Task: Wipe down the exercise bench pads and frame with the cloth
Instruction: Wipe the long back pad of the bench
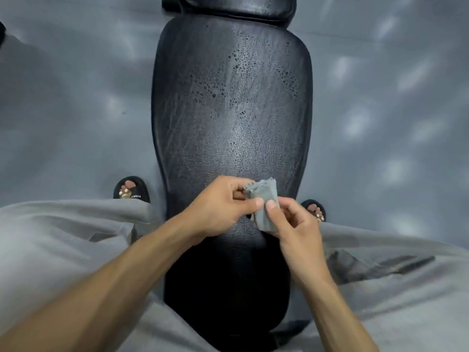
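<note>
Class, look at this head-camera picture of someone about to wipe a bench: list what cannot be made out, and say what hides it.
- Bench frame: hidden under the long black textured bench pad, head view.
- Second black pad: cut off by the top edge.
- Folded grey cloth: partly covered by the left hand and right hand; its full size is unknown.
- Black sandal: mostly hidden by the grey trousers.

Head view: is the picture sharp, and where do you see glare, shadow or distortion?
Head view: wide-angle lens bows the bench pad; a pale sheen runs down its middle, with droplets sharp there; the pad's near end falls into dark shadow; the floor shows soft blurred light patches; left hand, right hand and cloth are fairly sharp.
</note>
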Motion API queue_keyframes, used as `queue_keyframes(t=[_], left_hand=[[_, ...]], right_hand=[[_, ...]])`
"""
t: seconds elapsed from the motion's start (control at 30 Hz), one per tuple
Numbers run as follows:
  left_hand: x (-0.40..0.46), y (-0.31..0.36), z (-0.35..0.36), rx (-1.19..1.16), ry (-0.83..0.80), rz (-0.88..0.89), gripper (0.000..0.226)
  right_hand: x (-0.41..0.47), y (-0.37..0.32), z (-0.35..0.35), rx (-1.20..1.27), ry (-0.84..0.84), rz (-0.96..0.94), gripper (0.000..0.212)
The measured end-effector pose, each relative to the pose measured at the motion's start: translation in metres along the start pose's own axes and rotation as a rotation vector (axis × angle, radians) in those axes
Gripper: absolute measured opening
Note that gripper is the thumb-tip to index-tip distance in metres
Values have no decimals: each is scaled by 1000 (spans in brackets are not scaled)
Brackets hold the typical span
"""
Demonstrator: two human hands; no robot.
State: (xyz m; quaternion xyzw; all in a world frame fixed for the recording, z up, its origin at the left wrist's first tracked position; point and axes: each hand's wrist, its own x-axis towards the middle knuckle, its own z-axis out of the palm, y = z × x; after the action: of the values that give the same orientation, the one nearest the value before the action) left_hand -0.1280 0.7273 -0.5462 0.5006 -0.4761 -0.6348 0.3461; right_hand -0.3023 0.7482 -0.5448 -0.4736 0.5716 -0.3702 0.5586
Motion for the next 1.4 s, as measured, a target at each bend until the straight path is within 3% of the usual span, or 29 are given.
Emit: queue_keyframes(t=[0.17,0.3,0.47,0.53,0.67,0.87,1.0,1.13,1.27,1.4], left_hand=[[-11,-23,3,73,-34,-68,24],[-17,-32,7,388,-65,-59,26],[-16,-23,-27,633,164,82,10],[-15,-17,-47,628,304,101,8],[-17,-17,-72,625,588,177,11],[-11,-42,-77,537,880,281,16],[-9,-71,-55,501,1029,283,24],[-10,-89,-55,485,1063,265,37],[-6,-99,-63,324,1058,149,49],[-4,-105,-60,288,1047,95,52]], right_hand=[[-14,16,-1,-190,-21,-69,11],[-22,29,-4,-240,4,-50,17],[5,31,-60,-427,333,-31,29],[13,29,-70,-562,383,-60,26],[22,30,-54,-795,213,-88,20],[46,29,-55,-915,461,-144,18],[50,42,-31,-929,454,-103,22],[47,49,-2,-880,430,-122,24],[49,49,-1,-898,389,-180,23],[54,48,-2,-908,449,-158,30]])
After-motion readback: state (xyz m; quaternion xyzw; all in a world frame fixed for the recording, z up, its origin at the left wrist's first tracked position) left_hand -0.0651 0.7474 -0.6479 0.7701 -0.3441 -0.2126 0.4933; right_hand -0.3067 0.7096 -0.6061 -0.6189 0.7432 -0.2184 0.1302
